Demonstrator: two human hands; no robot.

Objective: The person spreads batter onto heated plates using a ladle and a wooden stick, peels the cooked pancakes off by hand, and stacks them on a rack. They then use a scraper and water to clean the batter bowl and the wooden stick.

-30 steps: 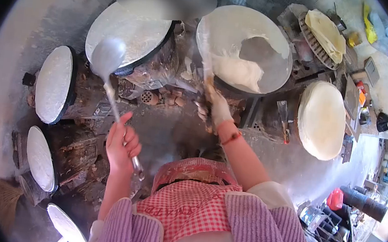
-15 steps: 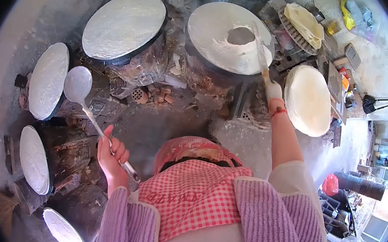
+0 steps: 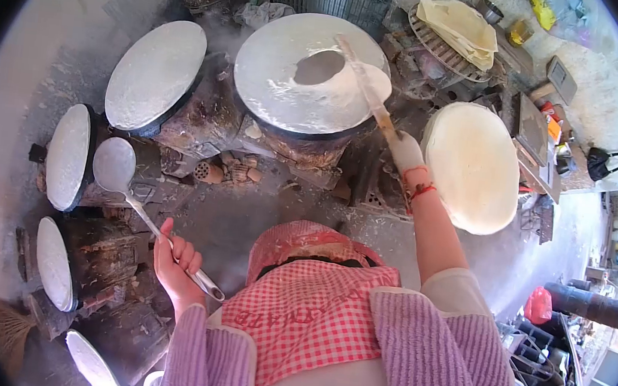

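Left hand [image 3: 177, 263] grips one silver metal ladle [image 3: 115, 163]; right hand [image 3: 407, 152], one long flat scraper [image 3: 366, 87] over one of five round white-coated griddles [image 3: 270, 76], upper centre.

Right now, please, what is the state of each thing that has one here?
Left hand: closed around ladle handle.
Ladle: held in the air.
Right hand: closed around spreader.
Spreader: held over middle griddle, contact unclear.
Middle griddle: coated white, one dark patch bare.
Griddle to its left: coated white.
Large round sheets: stacked.
Pale sheets: folded, on slatted rack.
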